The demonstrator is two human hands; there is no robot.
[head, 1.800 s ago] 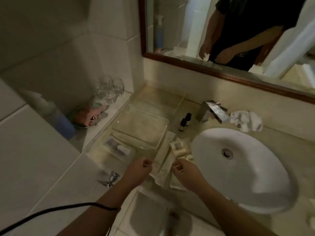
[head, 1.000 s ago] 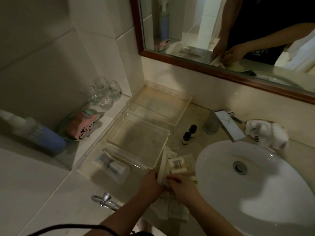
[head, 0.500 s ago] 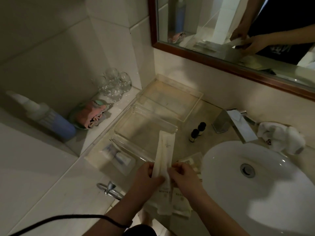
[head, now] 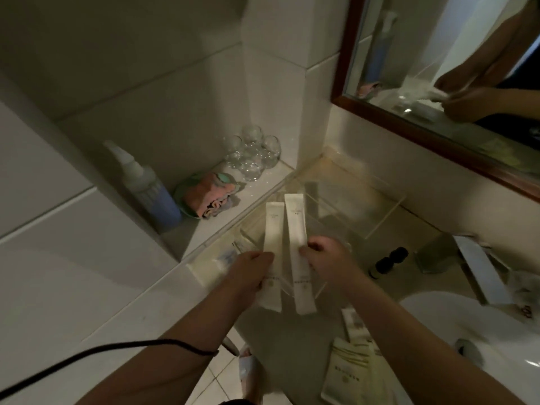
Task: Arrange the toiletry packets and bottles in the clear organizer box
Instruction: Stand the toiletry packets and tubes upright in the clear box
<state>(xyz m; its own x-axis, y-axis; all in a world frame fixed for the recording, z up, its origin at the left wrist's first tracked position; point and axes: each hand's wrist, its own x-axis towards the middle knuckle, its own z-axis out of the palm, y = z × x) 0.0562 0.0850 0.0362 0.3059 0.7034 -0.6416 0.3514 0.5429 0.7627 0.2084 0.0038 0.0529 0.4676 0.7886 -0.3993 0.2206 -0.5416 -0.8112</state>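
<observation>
My left hand [head: 251, 268] grips one long white toiletry packet [head: 273, 229], and my right hand [head: 327, 260] grips a second long white packet [head: 295, 223]. Both packets stand side by side, pointing away from me, over the near part of the clear organizer box [head: 330, 229]. The box's clear lid [head: 365, 194] lies behind it by the wall. Two small dark bottles [head: 387, 263] stand on the counter to the right of the box. Several more flat white packets [head: 349, 366] lie near the counter's front edge beside the sink.
A white sink [head: 496, 346] and chrome tap [head: 479, 267] fill the right. On the left ledge stand a blue spray bottle [head: 152, 194], a folded pink cloth [head: 207, 197] and upturned glasses [head: 252, 153]. A wrapped item [head: 225, 255] lies left of the box. A mirror [head: 438, 68] hangs above.
The single bundle I held with both hands has been split. Each hand now holds one long packet, raised further forward over the box. The camera has swung left.
</observation>
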